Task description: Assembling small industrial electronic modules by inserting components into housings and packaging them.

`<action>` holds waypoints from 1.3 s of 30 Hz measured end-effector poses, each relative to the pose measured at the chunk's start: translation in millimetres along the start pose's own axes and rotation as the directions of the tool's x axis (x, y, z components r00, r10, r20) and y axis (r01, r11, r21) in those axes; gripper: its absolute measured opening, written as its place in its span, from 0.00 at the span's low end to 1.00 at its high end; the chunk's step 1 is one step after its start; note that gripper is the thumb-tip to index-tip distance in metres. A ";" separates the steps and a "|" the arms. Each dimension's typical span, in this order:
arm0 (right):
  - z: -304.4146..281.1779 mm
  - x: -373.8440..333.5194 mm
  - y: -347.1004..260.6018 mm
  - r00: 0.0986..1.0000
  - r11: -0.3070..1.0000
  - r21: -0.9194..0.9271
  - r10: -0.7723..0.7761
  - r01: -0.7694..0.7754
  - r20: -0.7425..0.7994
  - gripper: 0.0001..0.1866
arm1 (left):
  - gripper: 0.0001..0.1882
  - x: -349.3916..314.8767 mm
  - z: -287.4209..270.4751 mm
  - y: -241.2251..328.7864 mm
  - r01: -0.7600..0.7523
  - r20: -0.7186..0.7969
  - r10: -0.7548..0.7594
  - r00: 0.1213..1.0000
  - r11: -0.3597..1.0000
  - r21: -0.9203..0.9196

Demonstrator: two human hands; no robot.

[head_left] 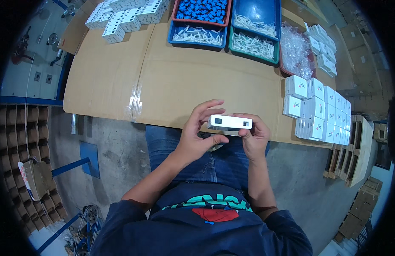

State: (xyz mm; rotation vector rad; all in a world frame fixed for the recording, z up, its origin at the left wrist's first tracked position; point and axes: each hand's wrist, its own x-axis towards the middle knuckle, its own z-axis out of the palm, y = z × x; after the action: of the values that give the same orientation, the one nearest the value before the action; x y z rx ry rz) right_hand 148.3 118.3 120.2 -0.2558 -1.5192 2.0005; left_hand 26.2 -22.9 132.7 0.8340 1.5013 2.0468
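Observation:
A small white box (230,122), with a dark square opening near each end of its upward side, is held up just in front of the table edge. My right hand (256,138) grips its right end, the thumb on the near side and the fingers behind. Around the left end curves my left hand (198,134), thumb and fingers spread apart; whether its palm touches the box is hidden. Beneath both hands are my lap and the near edge of the cardboard-covered table (180,85).
White boxes are stacked at right (319,111) and far left (129,17). At the back stand trays of blue parts (201,10) and white plugs (197,36), beside a tray of clear plastic bags (296,51). A wooden pallet (355,149) stands right.

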 end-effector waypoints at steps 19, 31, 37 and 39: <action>24.6 13.2 5.3 0.954 0.947 -0.320 -0.075 -0.023 -0.290 0.27 | 0.26 -2.6 -3.4 -11.6 0.287 -0.001 -0.291 0.957 0.946 -0.149; 53.5 -2.3 7.4 0.987 0.959 -0.249 0.106 -0.134 -0.120 0.35 | 0.29 -8.6 16.0 -29.6 0.312 -0.003 -0.313 0.950 0.947 -0.077; 38.7 -12.4 28.0 0.987 0.948 -0.305 0.047 -0.092 -0.152 0.31 | 0.26 -5.6 0.4 -36.3 0.525 0.094 -0.546 0.832 0.722 -0.450; 33.8 -13.4 23.3 0.988 0.956 -0.264 0.104 -0.130 -0.110 0.29 | 0.24 -3.8 -8.9 -39.0 0.569 0.136 -0.567 0.812 0.719 -0.400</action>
State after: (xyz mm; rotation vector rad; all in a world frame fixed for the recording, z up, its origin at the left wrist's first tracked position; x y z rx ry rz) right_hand 134.2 79.7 106.9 -0.5574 -1.7501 1.8355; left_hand 23.1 -20.0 92.7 0.1564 1.0541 1.7746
